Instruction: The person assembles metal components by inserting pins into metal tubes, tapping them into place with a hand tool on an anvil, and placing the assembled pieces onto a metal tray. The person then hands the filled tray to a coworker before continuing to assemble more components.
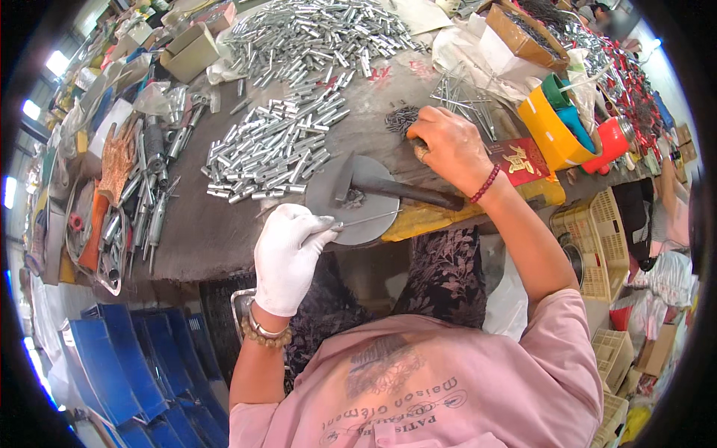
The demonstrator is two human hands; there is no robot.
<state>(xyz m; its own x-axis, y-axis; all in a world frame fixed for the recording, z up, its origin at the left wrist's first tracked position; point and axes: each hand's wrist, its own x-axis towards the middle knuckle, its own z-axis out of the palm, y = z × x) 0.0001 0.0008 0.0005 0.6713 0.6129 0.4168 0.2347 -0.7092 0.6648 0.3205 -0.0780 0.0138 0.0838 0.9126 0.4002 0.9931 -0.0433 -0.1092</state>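
Two hands were in play over one bench (187, 243), and the left hand (286, 254), in one white glove, had its fingertips pinched narrow on one rod (373, 218)! The right hand (454, 145), bare, had its fingers curled right beside one little pile of dark pins (402, 118); whether it gripped one, I could not tell. One red bead bracelet (487, 183) circled the right wrist, one tan bead bracelet (265, 340) the left. Below the rod sat one disc (366, 233), and across that, one hammer (407, 192), head on the disc, handle out to the right, a few grey bits by the head. Silver tubes? Two heaps, a near one (269, 145) and a far one (314, 41), far too jumbled to count! Several more thin rods (478, 112) lay criss-crossed beyond the right hand; then came one red card (520, 160), one yellow box (545, 134) and one red flask (611, 143). And the rod itself, what a slim thing: straight, grey, metallic, needle-thin beside the hammer's handle. It ran from the glove's fingertips over the near part of the disc, its free end at the right rim, tilted slightly away from the person; whether it touched the disc, I could not make out.
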